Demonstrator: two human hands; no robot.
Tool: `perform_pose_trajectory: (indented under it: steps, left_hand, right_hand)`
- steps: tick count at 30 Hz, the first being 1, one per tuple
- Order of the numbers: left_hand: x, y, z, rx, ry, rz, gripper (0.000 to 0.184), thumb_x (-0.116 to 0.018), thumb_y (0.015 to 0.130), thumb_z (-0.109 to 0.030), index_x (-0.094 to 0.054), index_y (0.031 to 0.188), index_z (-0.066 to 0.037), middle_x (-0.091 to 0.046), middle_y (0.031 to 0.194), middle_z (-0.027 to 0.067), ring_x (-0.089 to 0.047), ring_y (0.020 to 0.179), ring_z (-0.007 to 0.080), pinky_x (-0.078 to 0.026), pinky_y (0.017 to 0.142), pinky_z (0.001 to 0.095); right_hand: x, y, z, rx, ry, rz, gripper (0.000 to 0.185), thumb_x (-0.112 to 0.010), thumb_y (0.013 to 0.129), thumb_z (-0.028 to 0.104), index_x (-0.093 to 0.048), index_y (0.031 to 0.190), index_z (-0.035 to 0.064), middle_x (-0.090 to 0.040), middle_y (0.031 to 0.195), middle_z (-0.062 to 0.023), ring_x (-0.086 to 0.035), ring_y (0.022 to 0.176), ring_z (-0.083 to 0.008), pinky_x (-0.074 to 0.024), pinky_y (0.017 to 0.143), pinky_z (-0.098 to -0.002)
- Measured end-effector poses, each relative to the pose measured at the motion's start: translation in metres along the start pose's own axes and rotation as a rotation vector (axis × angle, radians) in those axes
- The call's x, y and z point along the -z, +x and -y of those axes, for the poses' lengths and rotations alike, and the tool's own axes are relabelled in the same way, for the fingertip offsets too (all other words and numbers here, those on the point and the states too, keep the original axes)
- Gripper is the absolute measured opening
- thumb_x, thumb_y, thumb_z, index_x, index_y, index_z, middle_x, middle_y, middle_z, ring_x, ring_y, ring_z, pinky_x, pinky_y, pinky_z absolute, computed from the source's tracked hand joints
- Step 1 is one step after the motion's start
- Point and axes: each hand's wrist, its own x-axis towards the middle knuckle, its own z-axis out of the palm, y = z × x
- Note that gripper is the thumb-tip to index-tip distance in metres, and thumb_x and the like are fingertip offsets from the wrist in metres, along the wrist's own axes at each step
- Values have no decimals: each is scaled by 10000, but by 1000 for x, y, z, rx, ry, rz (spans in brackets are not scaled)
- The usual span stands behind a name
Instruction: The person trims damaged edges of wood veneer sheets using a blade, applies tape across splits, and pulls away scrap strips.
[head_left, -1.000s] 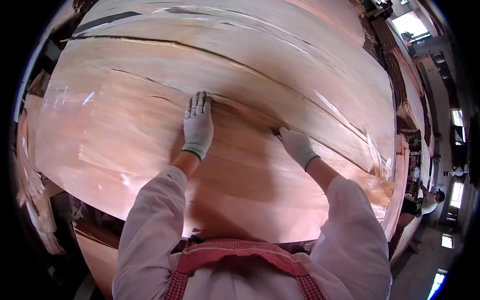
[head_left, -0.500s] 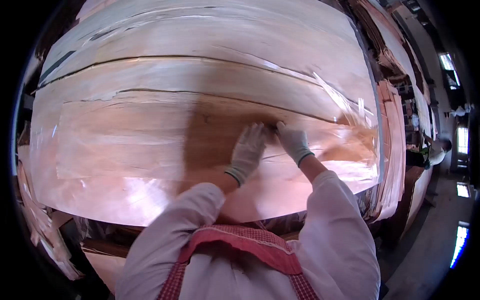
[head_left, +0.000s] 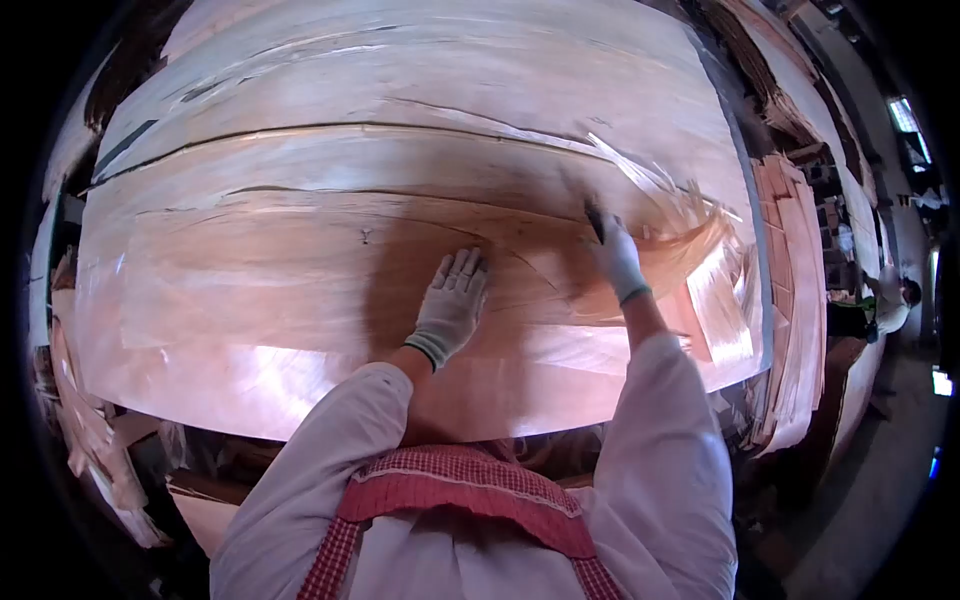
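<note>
A wide pale wood veneer sheet (head_left: 250, 260) with long cracks lies in front of me. My left hand (head_left: 452, 302), in a white glove with a green cuff, rests flat on it, fingers stretched out. My right hand (head_left: 617, 255), gloved the same way, is closed around a small dark hand tool (head_left: 596, 218); its exact kind is blurred. Beside that hand, a loose piece of veneer (head_left: 680, 260) is lifted and curled, with splintered strips (head_left: 640, 165) behind it.
Stacked veneer sheets (head_left: 785, 300) stand along the right side. Torn scraps (head_left: 100, 440) hang at the lower left. A dark slot (head_left: 130, 145) shows at the sheet's far left. Another person (head_left: 885, 303) is by the stacks at far right.
My right hand has moved away and to the right with the dark tool, apart from my left hand. The left hand has slid left. The loose veneer at right has shifted and curled.
</note>
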Motion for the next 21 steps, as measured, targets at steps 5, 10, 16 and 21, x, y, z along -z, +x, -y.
perform_pose_trajectory:
  steps: [5,10,16,21]
  left_hand:
    - [1,1,1,2,-5,-9,442,-422,953,-260,-466,1323,-21,-391,1438,168,-335,1356,295,-183,1155,434]
    - [-10,-3,6,-28,-15,-18,446,-441,943,-257,-473,1317,-15,-426,1413,171,-358,1343,303,-190,1152,439]
    - [-11,-4,6,-18,-69,-64,463,-431,947,-259,-444,1337,-9,-380,1448,169,-317,1369,289,-180,1154,434]
    - [-10,-6,7,-34,-61,-98,468,-424,952,-270,-436,1341,-10,-357,1464,169,-296,1382,282,-168,1157,436]
  right_hand:
    - [23,-7,44,-75,-346,157,207,-557,895,271,-528,1019,108,-598,965,-147,-619,821,-385,-496,656,-502]
    - [75,-143,98,-165,-450,39,136,-620,856,220,-586,952,131,-585,913,-105,-608,771,-337,-475,602,-459]
    - [40,-346,168,-637,184,466,358,-689,831,236,-568,1110,48,-614,899,-162,-638,751,-285,-504,708,-374]
    - [69,-290,228,-625,831,582,510,-658,863,140,-475,1326,26,-610,1016,-59,-594,879,-135,-481,795,-279]
